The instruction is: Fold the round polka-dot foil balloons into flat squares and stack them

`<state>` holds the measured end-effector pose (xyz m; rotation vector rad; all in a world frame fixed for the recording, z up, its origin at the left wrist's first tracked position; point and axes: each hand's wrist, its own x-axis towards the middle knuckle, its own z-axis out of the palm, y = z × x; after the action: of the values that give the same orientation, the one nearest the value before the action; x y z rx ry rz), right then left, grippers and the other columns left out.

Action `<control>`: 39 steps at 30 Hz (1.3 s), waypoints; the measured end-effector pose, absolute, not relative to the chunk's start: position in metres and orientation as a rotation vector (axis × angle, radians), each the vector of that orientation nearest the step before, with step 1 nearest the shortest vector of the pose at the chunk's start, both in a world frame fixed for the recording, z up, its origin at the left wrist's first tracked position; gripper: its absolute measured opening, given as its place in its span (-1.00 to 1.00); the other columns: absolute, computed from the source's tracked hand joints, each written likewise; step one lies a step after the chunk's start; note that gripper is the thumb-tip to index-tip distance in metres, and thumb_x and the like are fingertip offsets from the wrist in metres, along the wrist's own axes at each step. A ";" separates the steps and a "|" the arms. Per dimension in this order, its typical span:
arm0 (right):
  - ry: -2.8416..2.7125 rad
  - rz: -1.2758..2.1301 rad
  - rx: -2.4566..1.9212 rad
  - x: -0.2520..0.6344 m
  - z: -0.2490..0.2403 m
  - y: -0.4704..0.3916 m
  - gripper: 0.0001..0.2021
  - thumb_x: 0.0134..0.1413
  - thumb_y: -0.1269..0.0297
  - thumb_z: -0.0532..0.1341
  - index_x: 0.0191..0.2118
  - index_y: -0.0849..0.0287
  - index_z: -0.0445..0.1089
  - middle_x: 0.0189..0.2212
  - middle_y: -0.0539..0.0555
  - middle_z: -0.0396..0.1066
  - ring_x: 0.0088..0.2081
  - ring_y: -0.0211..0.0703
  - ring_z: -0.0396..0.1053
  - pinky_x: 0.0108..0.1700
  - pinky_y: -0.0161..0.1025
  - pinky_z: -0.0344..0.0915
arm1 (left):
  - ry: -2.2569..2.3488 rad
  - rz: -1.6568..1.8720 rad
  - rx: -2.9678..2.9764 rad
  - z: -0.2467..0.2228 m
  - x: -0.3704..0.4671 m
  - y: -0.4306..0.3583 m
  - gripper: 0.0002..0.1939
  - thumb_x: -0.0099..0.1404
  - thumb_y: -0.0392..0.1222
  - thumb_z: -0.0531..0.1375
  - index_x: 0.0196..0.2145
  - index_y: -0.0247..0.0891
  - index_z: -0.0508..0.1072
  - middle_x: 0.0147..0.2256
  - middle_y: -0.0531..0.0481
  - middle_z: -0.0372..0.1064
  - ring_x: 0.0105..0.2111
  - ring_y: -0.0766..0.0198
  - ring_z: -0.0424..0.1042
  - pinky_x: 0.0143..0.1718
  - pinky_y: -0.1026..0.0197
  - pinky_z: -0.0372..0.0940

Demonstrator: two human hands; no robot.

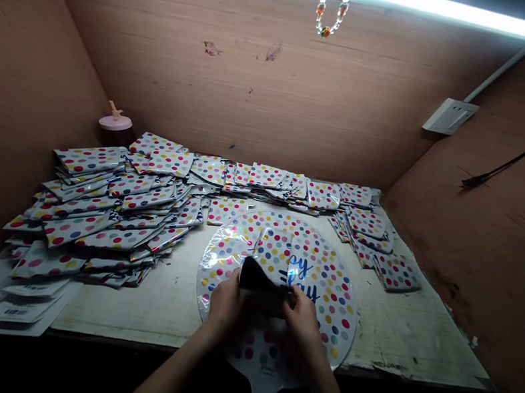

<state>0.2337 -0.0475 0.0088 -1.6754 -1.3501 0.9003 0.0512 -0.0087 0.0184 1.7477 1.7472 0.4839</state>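
A flat, round foil balloon [338,284] with coloured dots and blue lettering lies on the bench, its narrow tail hanging over the front edge. On top of it rests a folded dotted piece [274,247], just beyond my hands. Both hands hold a dark folded sheet [260,284] above the balloon's middle; its exact kind is too shadowed to make out. My left hand [225,298] is closed on the sheet's left side. Fingers of my right hand [301,313] pinch its right end.
Stacks of folded dotted balloons [108,210] are heaped at the left, with more along the back [269,176] and right [369,225]. White barcoded bags [27,304] lie at the front left. A pink-lidded cup [115,123] stands behind. Wooden walls enclose the bench [159,320].
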 end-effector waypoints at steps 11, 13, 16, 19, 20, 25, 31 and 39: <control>-1.331 0.433 -2.235 0.208 0.010 -0.046 -0.74 0.20 0.27 -0.03 -0.15 0.23 0.34 -0.34 0.23 0.44 -0.37 0.01 0.41 -0.42 -0.19 0.29 | 2.069 0.205 2.026 0.012 0.084 0.005 -0.38 0.41 -0.07 -0.01 0.32 -0.37 -0.07 -0.45 -0.10 0.48 -0.45 0.15 0.49 -0.46 0.24 0.27; -1.456 0.225 -2.290 0.204 0.013 -0.038 -0.63 0.19 0.33 -0.04 0.08 0.28 0.26 -0.04 0.36 0.35 -0.11 0.14 0.38 -0.25 -0.08 0.34 | 2.065 0.200 2.036 0.010 0.084 0.007 -0.38 0.41 -0.06 -0.01 0.32 -0.36 -0.06 -0.46 -0.10 0.48 -0.45 0.14 0.49 -0.46 0.24 0.28; -1.960 0.165 -2.065 0.201 0.017 -0.006 -0.53 0.28 0.25 -0.12 0.26 0.09 0.10 0.28 0.17 0.02 0.26 0.12 -0.01 0.17 0.05 0.09 | 2.071 0.173 2.046 0.007 0.084 0.009 -0.38 0.41 -0.04 -0.02 0.32 -0.34 -0.06 -0.44 -0.12 0.48 -0.43 0.10 0.50 -0.42 0.19 0.30; -2.299 0.430 -1.934 0.206 0.016 0.040 -0.47 0.30 0.01 -0.18 0.34 -0.06 -0.09 0.38 -0.07 -0.31 0.36 0.02 -0.40 0.32 0.02 -0.31 | 2.047 0.144 2.082 0.007 0.082 0.007 -0.41 0.41 -0.06 -0.02 0.31 -0.26 -0.03 -0.42 -0.11 0.47 -0.41 0.10 0.49 -0.37 0.17 0.32; -2.308 0.485 -1.979 0.210 0.017 0.054 -0.44 0.29 -0.05 -0.19 0.35 -0.07 -0.16 0.38 -0.08 -0.41 0.36 0.04 -0.49 0.32 0.04 -0.38 | 2.020 0.143 2.109 0.007 0.082 0.005 -0.45 0.41 -0.08 -0.02 0.30 -0.19 0.01 -0.40 -0.09 0.47 -0.41 0.13 0.49 -0.37 0.17 0.32; -2.224 0.424 -2.071 0.231 0.028 0.052 -0.35 0.27 -0.08 -0.19 0.37 0.05 -0.32 0.36 -0.01 -0.63 0.34 0.14 -0.66 0.30 0.15 -0.44 | 1.970 0.185 2.357 0.001 0.079 -0.006 -0.49 0.34 -0.37 -0.01 0.19 -0.03 0.24 0.10 -0.17 0.27 -0.15 0.10 0.42 -0.27 0.14 0.37; -2.634 0.317 -1.448 0.241 0.016 -0.046 -0.23 0.04 0.21 0.13 0.34 0.30 -0.12 0.36 0.16 -0.33 0.36 0.07 -0.38 0.33 0.03 -0.17 | 1.308 0.226 2.807 -0.005 0.060 0.010 -0.45 0.36 -0.34 -0.09 0.29 -0.25 0.05 0.33 -0.06 -0.14 0.33 0.06 -0.25 0.29 -0.17 -0.26; -2.519 0.295 -1.390 0.239 0.005 -0.071 -0.37 -0.05 0.54 0.03 0.23 0.41 0.16 0.23 0.33 0.12 0.30 0.10 -0.04 0.22 0.03 0.14 | 0.683 0.033 2.659 0.025 0.008 0.006 -0.04 0.13 0.15 0.20 0.33 -0.28 -0.11 0.32 -0.24 -0.22 0.32 -0.08 -0.22 0.24 -0.30 -0.44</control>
<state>0.2385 -0.0707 0.0053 -1.3898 -2.5188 0.2947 0.0082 0.0059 0.0253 2.6588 0.6831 0.0332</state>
